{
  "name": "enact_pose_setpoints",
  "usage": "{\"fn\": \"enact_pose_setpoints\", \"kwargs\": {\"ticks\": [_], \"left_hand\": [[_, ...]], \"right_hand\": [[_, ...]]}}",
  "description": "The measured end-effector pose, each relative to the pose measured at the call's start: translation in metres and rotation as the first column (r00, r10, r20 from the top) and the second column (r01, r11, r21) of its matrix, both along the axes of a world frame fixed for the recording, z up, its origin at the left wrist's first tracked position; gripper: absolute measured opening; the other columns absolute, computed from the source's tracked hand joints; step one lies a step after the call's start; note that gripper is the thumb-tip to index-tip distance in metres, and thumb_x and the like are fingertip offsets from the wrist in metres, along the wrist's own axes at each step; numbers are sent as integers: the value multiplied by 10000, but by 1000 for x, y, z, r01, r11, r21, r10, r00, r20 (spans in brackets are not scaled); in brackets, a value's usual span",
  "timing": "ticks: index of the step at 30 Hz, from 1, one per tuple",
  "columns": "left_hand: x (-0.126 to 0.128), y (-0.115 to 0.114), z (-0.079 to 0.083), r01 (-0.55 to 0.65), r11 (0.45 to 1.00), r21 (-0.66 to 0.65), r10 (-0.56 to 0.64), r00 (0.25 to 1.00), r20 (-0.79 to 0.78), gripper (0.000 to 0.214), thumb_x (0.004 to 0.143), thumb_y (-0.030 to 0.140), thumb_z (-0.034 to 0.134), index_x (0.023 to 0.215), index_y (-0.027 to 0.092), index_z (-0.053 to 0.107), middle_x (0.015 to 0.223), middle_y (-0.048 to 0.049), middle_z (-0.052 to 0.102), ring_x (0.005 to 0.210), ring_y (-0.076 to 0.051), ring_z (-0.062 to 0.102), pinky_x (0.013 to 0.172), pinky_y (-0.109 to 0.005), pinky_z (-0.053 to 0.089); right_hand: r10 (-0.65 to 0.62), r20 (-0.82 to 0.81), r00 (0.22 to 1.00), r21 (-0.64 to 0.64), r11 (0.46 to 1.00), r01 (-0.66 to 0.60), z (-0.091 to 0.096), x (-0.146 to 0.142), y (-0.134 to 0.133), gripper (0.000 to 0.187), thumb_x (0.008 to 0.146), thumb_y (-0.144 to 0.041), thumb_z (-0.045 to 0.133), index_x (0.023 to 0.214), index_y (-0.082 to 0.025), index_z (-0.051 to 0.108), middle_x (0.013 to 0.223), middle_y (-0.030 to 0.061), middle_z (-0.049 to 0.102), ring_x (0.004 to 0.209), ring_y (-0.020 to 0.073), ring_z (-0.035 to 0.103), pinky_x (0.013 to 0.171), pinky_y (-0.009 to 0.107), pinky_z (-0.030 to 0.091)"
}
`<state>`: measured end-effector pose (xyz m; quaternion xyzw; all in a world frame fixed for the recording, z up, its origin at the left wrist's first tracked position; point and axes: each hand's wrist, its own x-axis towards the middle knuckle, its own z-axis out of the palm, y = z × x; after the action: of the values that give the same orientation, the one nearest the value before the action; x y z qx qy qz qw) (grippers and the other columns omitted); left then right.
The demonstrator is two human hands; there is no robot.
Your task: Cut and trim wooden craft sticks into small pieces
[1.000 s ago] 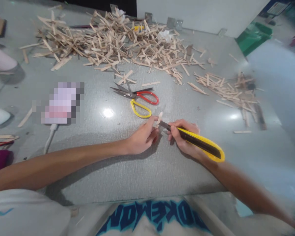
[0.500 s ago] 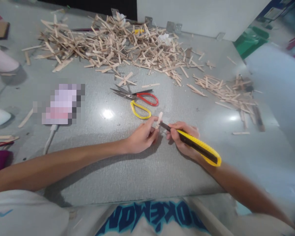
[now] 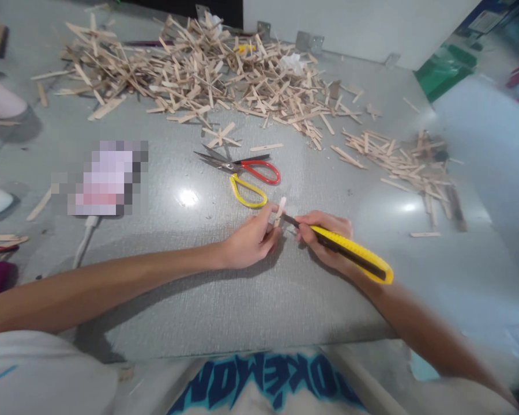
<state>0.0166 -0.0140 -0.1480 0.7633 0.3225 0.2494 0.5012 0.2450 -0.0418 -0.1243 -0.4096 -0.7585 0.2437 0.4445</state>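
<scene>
My left hand (image 3: pixel 249 241) pinches a short wooden stick (image 3: pixel 279 210) and holds it upright just above the grey table (image 3: pixel 225 300). My right hand (image 3: pixel 324 236) is closed round a yellow utility knife (image 3: pixel 350 253). The knife's dark blade tip touches the stick's lower part. Both hands sit close together near the middle of the table, in front of me.
Scissors (image 3: pixel 246 173) with one red and one yellow handle lie open just beyond my hands. A large heap of wooden sticks (image 3: pixel 199 75) covers the far side. A smaller heap (image 3: pixel 410 161) lies at the right. A white cable (image 3: pixel 84 245) lies at the left.
Both hands keep their grip and stay in the same place. The knife's handle has tilted slightly, and the view has shifted a little.
</scene>
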Motion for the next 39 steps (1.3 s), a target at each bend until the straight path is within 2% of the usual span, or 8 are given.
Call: {"fn": "enact_pose_setpoints", "kwargs": {"ticks": [12, 22, 26, 31, 39], "left_hand": [[0, -5, -1, -26, 999, 35, 28, 998, -59, 223, 1083, 235, 452, 1296, 194, 402, 617, 117, 573, 474, -117, 470, 572, -259, 361], [-1, -7, -3, -56, 996, 75, 61, 995, -73, 243, 1081, 243, 482, 1314, 200, 427, 594, 128, 530, 459, -122, 473, 554, -261, 335], [-1, -7, -3, -58, 993, 105, 65, 996, -67, 258, 1076, 239, 481, 1324, 190, 427, 566, 148, 458, 438, -118, 422, 534, -253, 308], [-2, -9, -3, -46, 995, 92, 52, 997, -60, 295, 1079, 233, 478, 1364, 187, 415, 598, 133, 514, 461, -121, 483, 543, -244, 343], [-1, -10, -5, -57, 996, 71, 60, 997, -42, 292, 1085, 242, 480, 1367, 204, 414, 603, 121, 553, 458, -125, 500, 533, -251, 368]], "right_hand": [[-80, -3, 997, -119, 990, 79, 4, -7, -4, 259, 1105, -344, 641, 874, -240, 698, 581, -51, 680, 474, 113, 637, 532, 245, 505], [-99, -29, 995, -193, 977, 92, 5, -10, -6, 383, 1124, -448, 626, 802, -240, 643, 554, -42, 675, 437, 109, 612, 506, 242, 498], [-109, -91, 990, -321, 944, 75, 5, -12, -9, 404, 1113, -518, 636, 819, -241, 650, 564, -37, 678, 428, 117, 608, 464, 241, 490], [-147, -170, 975, -458, 888, 54, 4, -11, -12, 409, 1087, -570, 670, 860, -230, 676, 597, -20, 695, 456, 129, 630, 456, 245, 513], [-168, -168, 971, -472, 879, 70, 7, -16, -15, 431, 1078, -578, 681, 833, -225, 661, 583, -16, 688, 457, 130, 632, 468, 246, 511]]}}
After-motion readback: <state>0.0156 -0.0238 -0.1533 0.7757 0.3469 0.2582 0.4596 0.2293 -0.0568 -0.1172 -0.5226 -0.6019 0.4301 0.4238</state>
